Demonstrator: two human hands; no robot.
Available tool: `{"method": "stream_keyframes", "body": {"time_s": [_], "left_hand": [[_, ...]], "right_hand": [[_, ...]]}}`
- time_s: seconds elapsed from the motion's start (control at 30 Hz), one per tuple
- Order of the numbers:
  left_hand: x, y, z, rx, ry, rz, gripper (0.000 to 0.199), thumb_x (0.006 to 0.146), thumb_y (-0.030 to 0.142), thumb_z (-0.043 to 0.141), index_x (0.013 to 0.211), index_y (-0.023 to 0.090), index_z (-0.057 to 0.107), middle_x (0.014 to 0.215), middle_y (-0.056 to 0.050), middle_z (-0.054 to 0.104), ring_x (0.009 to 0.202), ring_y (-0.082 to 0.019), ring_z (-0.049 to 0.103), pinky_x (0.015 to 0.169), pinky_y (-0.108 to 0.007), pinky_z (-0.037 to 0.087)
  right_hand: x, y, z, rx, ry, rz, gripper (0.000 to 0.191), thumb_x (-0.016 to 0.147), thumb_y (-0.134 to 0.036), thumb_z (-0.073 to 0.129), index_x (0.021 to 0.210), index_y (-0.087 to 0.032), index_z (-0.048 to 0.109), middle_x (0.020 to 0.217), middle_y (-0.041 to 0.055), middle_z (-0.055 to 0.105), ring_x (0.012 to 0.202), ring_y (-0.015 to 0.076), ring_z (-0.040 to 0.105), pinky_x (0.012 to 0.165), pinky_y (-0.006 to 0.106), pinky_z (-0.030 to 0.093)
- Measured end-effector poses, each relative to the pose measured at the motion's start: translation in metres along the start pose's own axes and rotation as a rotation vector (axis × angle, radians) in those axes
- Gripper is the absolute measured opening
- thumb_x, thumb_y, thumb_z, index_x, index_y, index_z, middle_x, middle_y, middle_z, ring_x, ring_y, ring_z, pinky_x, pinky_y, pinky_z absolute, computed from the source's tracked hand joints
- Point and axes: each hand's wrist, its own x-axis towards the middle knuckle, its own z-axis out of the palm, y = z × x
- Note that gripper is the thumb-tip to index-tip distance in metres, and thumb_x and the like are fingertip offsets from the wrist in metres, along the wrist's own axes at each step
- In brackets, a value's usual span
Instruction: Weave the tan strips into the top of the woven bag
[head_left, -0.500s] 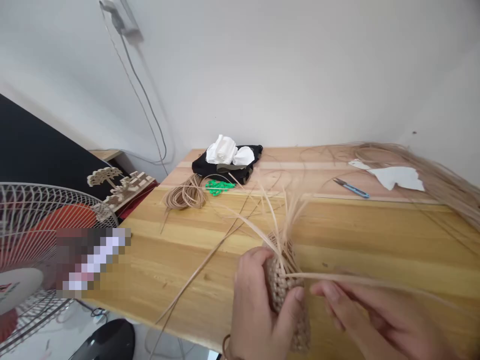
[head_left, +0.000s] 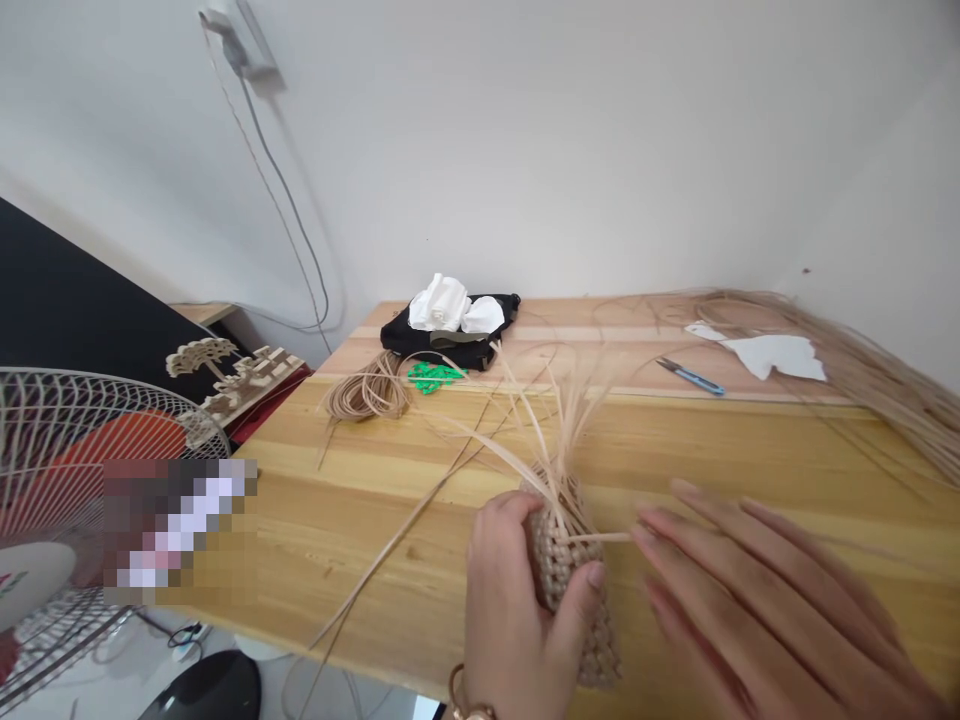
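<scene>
- The woven piece (head_left: 556,570) stands near the close edge of the surface (head_left: 697,450), in the left hand (head_left: 510,605); its lower part is a tight, finished-looking weave.
- Above that, many loose strands (head_left: 574,425) fan out from the top, so the weaving there looks incomplete.
- One strand (head_left: 600,538) leaves the upper weave sideways toward the right hand (head_left: 772,600); it appears not yet worked in.
- A coil (head_left: 367,388) and a long bundle (head_left: 885,390) of similar material lie farther back, apart from the piece.
- The left fingers are closed around the piece, thumb across its near face.
- The right fingers are stretched out and blurred; I cannot tell whether they pinch the strand, which is lost against them.
- The left hand covers part of the weave, and its inside and far side are hidden.
- The loose tips blur together, too tangled to count.
</scene>
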Motion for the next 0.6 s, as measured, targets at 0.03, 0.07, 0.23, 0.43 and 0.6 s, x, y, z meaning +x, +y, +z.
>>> {"method": "stream_keyframes", "body": {"time_s": [0.03, 0.07, 0.23, 0.43, 0.6], "left_hand": [[0.000, 0.000, -0.001, 0.013, -0.008, 0.005, 0.038, 0.078, 0.030, 0.052, 0.111, 0.020, 0.037, 0.105, -0.010, 0.048, 0.098, -0.024, 0.047, 0.081, -0.040, 0.040], [-0.001, -0.001, -0.001, 0.023, -0.014, 0.010, 0.038, 0.078, 0.030, 0.053, 0.111, 0.020, 0.037, 0.105, -0.010, 0.048, 0.098, -0.024, 0.047, 0.081, -0.040, 0.040], [-0.001, -0.002, -0.005, 0.023, -0.009, 0.016, 0.040, 0.076, 0.031, 0.055, 0.110, 0.020, 0.038, 0.104, -0.009, 0.048, 0.098, -0.024, 0.047, 0.080, -0.040, 0.040], [-0.004, -0.005, -0.003, -0.093, 0.049, 0.043, 0.045, 0.075, 0.026, 0.057, 0.113, 0.020, 0.034, 0.110, -0.010, 0.044, 0.103, -0.025, 0.044, 0.086, -0.041, 0.037], [-0.004, -0.007, -0.004, -0.240, 0.043, 0.177, 0.028, 0.081, 0.013, 0.045, 0.107, 0.022, 0.041, 0.112, -0.009, 0.043, 0.109, -0.021, 0.041, 0.091, -0.037, 0.034]], "right_hand": [[0.000, 0.006, 0.003, -0.019, -0.020, -0.025, 0.027, 0.084, -0.015, 0.043, 0.106, -0.017, 0.058, 0.102, 0.0057, 0.066, 0.103, 0.0233, 0.054, 0.091, 0.037, 0.035], [-0.001, 0.011, 0.005, -0.030, -0.014, -0.021, 0.026, 0.085, -0.014, 0.041, 0.104, -0.017, 0.059, 0.099, 0.0060, 0.067, 0.099, 0.0225, 0.056, 0.089, 0.037, 0.035], [-0.003, 0.024, 0.012, -0.083, 0.084, 0.070, 0.020, 0.085, -0.013, 0.045, 0.098, -0.015, 0.060, 0.087, 0.0089, 0.069, 0.083, 0.0220, 0.061, 0.077, 0.036, 0.040], [0.003, 0.028, 0.015, -0.038, 0.119, 0.298, 0.010, 0.082, -0.020, 0.052, 0.086, -0.018, 0.060, 0.078, 0.0050, 0.067, 0.074, 0.0191, 0.061, 0.072, 0.031, 0.045], [0.008, 0.016, 0.019, 0.476, -0.226, 0.771, 0.018, 0.081, -0.034, 0.047, 0.079, -0.023, 0.061, 0.071, -0.0003, 0.067, 0.061, 0.0140, 0.062, 0.052, 0.022, 0.049]]}}
